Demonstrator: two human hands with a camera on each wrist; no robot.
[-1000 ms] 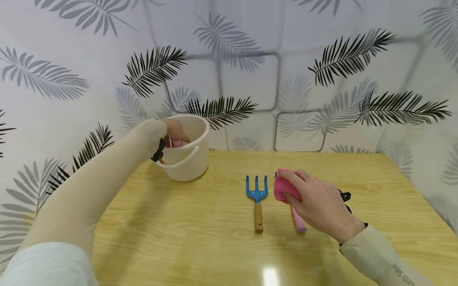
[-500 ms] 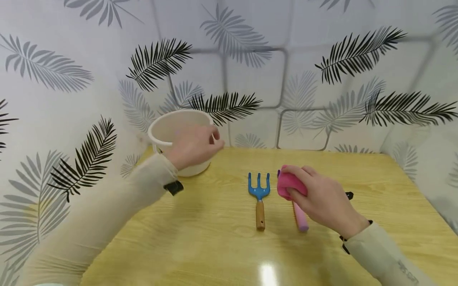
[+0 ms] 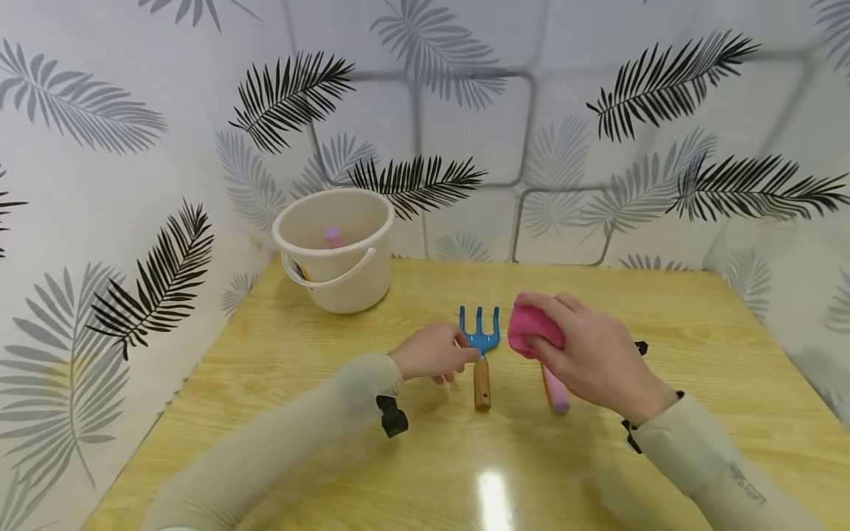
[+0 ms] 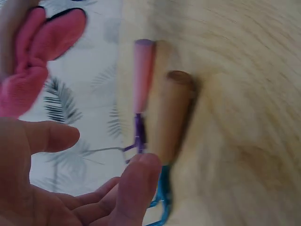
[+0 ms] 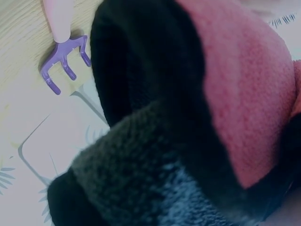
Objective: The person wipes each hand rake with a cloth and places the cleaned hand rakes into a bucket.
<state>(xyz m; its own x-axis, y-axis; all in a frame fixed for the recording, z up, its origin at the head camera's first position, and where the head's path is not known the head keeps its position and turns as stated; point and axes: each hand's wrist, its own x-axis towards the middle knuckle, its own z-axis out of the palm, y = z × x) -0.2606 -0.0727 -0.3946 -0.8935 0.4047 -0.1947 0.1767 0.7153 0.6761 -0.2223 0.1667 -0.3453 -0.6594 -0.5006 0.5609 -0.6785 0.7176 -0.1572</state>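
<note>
- Yellow wood-grain table [image 3: 299, 332], with a white plastic bucket [image 3: 352, 287] at far left.
- Left hand [image 3: 434, 352], thumb and fingers parted, gripping nothing, by the neck of a blue, wooden-handled fork [image 3: 482, 380]; contact unclear.
- Right hand [image 3: 598, 361] pinches a pink, black-edged fleecy bundle [image 3: 534, 328] above the table.
- Purple, pink-handled rake [image 5: 63, 48] lies right of the fork.

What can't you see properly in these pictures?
Head view: the bucket's front wall hides most of the pink thing inside.
Head view: the right hand and pink fabric hide most of the purple rake's head.
Left wrist view: the wooden handle is blurred; the blue fork's prongs are partly behind the left hand and cut off by the bottom edge.
Right wrist view: the fabric hides most of the right hand.
</note>
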